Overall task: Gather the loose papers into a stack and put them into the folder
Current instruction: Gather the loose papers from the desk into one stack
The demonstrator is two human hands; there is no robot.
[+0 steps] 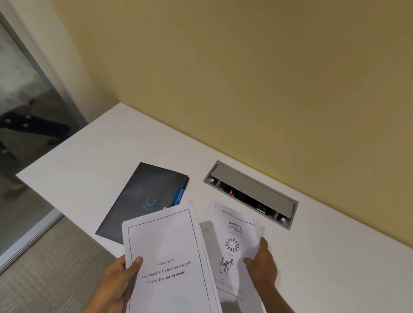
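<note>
My left hand [115, 288] grips a stack of white papers [170, 263] by its left edge, thumb on the top sheet headed "Chapter 3"; the stack is lifted above the white table [91, 161]. A loose printed sheet [233, 250] with drawings lies flat on the table to the right of the stack. My right hand [263, 264] rests on that sheet's right edge, fingers pressing it. A dark folder [144, 201] with a blue tab lies closed on the table behind the stack, partly covered by it.
A grey cable box [251, 195] with a lifted lid is set into the table near the yellow wall [254, 74]. The table's left edge drops to a grey floor [36, 267]. A glass panel [11, 96] stands at the far left.
</note>
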